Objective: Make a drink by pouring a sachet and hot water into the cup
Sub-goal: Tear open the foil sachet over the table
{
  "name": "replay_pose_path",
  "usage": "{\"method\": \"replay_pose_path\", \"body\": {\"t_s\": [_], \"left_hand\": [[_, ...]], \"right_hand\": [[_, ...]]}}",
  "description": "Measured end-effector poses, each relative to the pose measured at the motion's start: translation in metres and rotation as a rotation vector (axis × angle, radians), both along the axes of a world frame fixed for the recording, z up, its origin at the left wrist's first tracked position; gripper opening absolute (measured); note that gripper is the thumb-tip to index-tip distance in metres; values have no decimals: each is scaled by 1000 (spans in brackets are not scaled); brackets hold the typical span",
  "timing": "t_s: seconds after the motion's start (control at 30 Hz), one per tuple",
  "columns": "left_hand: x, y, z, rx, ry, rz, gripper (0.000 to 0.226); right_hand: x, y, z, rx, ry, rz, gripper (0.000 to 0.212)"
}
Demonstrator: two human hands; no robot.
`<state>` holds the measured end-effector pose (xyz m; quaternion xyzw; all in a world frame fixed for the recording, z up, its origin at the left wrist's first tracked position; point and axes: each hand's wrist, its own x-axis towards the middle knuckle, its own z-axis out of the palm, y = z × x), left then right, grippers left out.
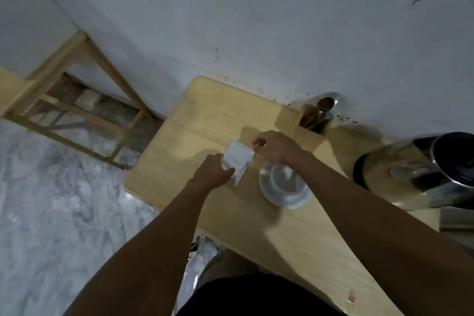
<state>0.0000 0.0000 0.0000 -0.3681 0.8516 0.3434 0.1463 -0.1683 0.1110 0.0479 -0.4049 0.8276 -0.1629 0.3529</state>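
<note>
A white sachet (237, 160) is held above the light wooden table (184, 136). My left hand (214, 172) grips its lower left edge. My right hand (274, 147) pinches its upper right corner. A clear glass cup (286, 182) stands on a white saucer (282, 200) just right of the sachet, partly under my right wrist. A steel kettle (420, 174) with a black handle stands at the table's right side.
A wooden holder (311, 120) with a spoon and dark sticks stands against the wall behind the cup. A wooden frame (82, 110) stands on the marble floor to the left. A grey flat object (456, 218) lies by the kettle.
</note>
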Motion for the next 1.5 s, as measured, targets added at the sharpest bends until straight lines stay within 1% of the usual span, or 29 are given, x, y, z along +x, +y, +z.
{"method": "replay_pose_path", "body": {"t_s": [0.03, 0.13, 0.2, 0.3, 0.47, 0.6, 0.63, 0.73, 0.8, 0.87, 0.93, 0.97, 1.03, 1.1, 1.17, 1.23, 1.33, 1.43, 1.5], "left_hand": [[0, -3, -9, -10, 17, -5, 74], [-5, -5, -10, -63, -54, 68, 60], [-11, -3, -8, -103, -76, 59, 55], [-12, -7, -19, -109, -81, 72, 58], [-13, -13, -25, -36, -63, 104, 65], [-16, -15, -25, 0, -45, 159, 62], [-16, -16, -27, 13, -32, 170, 62], [-15, -22, -32, 47, -20, 178, 59], [-14, -27, -33, 107, 31, 237, 49], [-13, -32, -23, 217, 151, 335, 34], [-10, -37, -3, 365, 270, 397, 26], [-8, -40, 7, 444, 319, 399, 24], [-6, -45, 33, 525, 391, 343, 24], [-7, -47, 58, 534, 436, 276, 20], [-10, -45, 77, 514, 486, 243, 15], [-14, -42, 92, 495, 511, 214, 18], [-21, -36, 109, 453, 557, 136, 26], [-27, -26, 125, 393, 629, 100, 24], [-29, -22, 132, 349, 640, 54, 21]], "right_hand": [[0, -7, -5, 46, -8, 0, 31], [2, -24, -22, 176, 13, 14, 43], [8, -34, -35, 242, 30, 41, 45], [15, -41, -53, 237, 21, -35, 34], [25, -44, -68, 215, 8, -169, 35], [29, -46, -72, 213, -1, -223, 13], [29, -46, -71, 207, -5, -228, 13], [29, -44, -65, 145, -39, -238, 15], [27, -42, -55, 55, -78, -269, 23], [24, -39, -40, -55, -104, -288, 23], [23, -33, -20, -151, -134, -315, 35], [22, -30, -12, -196, -157, -337, 39], [24, -22, 6, -290, -246, -390, 33], [27, -15, 22, -347, -321, -397, 28], [31, -9, 39, -391, -338, -413, 24], [33, -2, 55, -478, -306, -450, 17], [32, 4, 76, -510, -260, -417, 12], [31, 11, 87, -529, -222, -396, 9], [31, 14, 94, -547, -175, -390, 10]]}}
